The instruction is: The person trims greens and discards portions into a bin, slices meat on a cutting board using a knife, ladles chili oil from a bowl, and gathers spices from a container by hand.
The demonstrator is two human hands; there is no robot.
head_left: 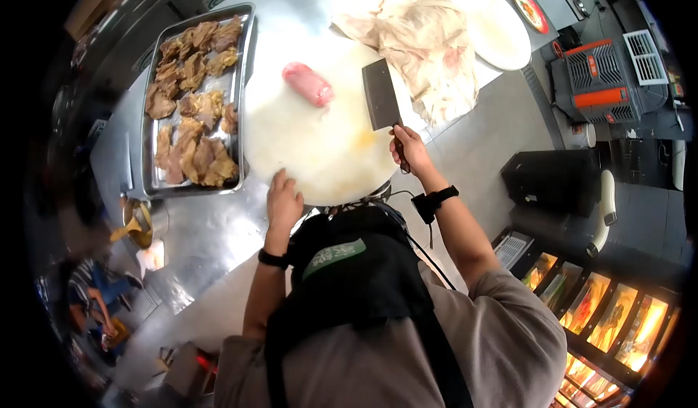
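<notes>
Pink meat (307, 85): 1 | cleaver (382, 97): 1, right fingers (393, 148) gripping | left fingers (281, 178): extended, empty

Pale floor (480, 161); steel worktable (211, 223); dark-framed display (622, 317), lower right (glowing orange).

"What do we have on the round, whitish board (313, 143)?"

"We have a pink, rounded log of meat (307, 84), in one piece, its right end slanting toward us. The board itself looks yellowed toward its right side."

"And our cleaver (381, 95)?"

"We see its broad, dark blade over the board's right edge, apart from the meat, with the handle pointing back toward us."
</notes>
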